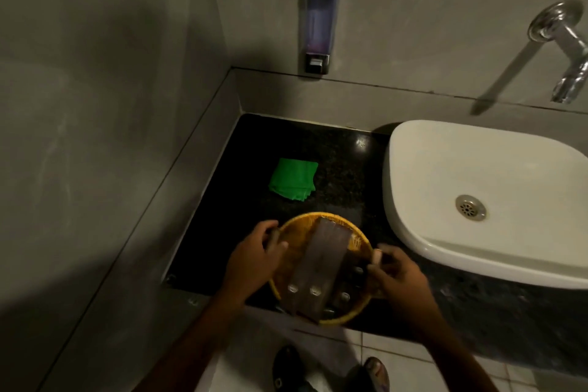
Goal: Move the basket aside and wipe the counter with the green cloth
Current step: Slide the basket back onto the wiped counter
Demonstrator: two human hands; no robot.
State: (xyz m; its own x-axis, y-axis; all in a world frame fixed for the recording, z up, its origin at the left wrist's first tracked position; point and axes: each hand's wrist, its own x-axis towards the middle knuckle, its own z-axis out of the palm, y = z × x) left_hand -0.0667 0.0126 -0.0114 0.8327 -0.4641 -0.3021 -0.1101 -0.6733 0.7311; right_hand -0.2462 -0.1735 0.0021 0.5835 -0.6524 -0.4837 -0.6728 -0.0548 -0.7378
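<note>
A round yellow basket (358,242) sits at the front edge of the black granite counter (343,169), partly overhanging it. Brown flat packets lie inside the basket. My left hand (251,261) grips the basket's left rim. My right hand (397,274) grips its right rim. The folded green cloth (292,180) lies on the counter behind the basket, apart from both hands.
A white basin (413,226) stands on the counter right of the basket, with a chrome tap (566,51) on the wall above. A soap dispenser (316,22) hangs on the back wall. A grey wall closes the left side. Feet show on the tiled floor below.
</note>
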